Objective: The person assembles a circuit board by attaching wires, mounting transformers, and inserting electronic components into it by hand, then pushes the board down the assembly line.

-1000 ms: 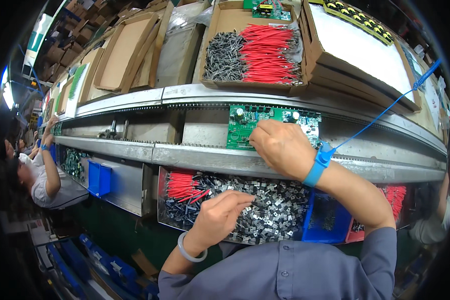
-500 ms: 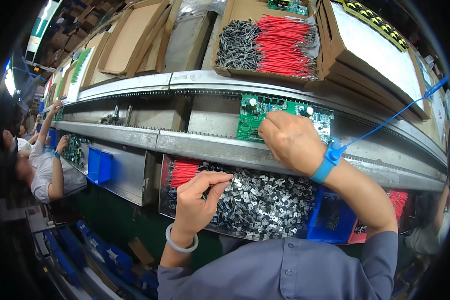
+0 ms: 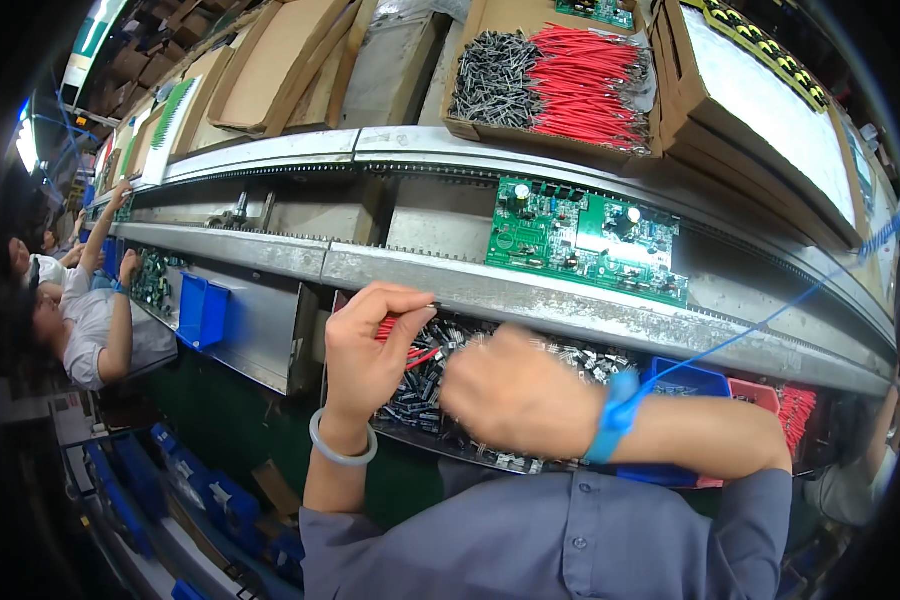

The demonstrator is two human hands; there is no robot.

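Note:
My left hand (image 3: 368,335) hovers over the left end of a metal parts tray, thumb and forefinger pinched together. A tiny dark bit shows at the fingertips, too small to name. My right hand (image 3: 515,390), smeared by motion, is over the same tray, above loose three-legged transistors (image 3: 595,362); its fingers cannot be made out. Red wire leads (image 3: 423,358) and black parts (image 3: 410,405) lie near my left hand. Beyond both hands, a green circuit board (image 3: 540,240) rests across the conveyor rails, untouched.
A blue bin (image 3: 695,378) and a pink bin (image 3: 755,393) sit at the tray's right. The conveyor's front rail (image 3: 410,272) runs across. Behind stands a cardboard box (image 3: 470,130) of black parts and red leads. A blue coiled cord (image 3: 770,318) joins my right wrist strap. Co-workers (image 3: 95,330) are at left.
My right hand has left the circuit board and come down toward me over the tray. My left hand has shifted slightly left and away from me, still pinched. The view has moved a little.

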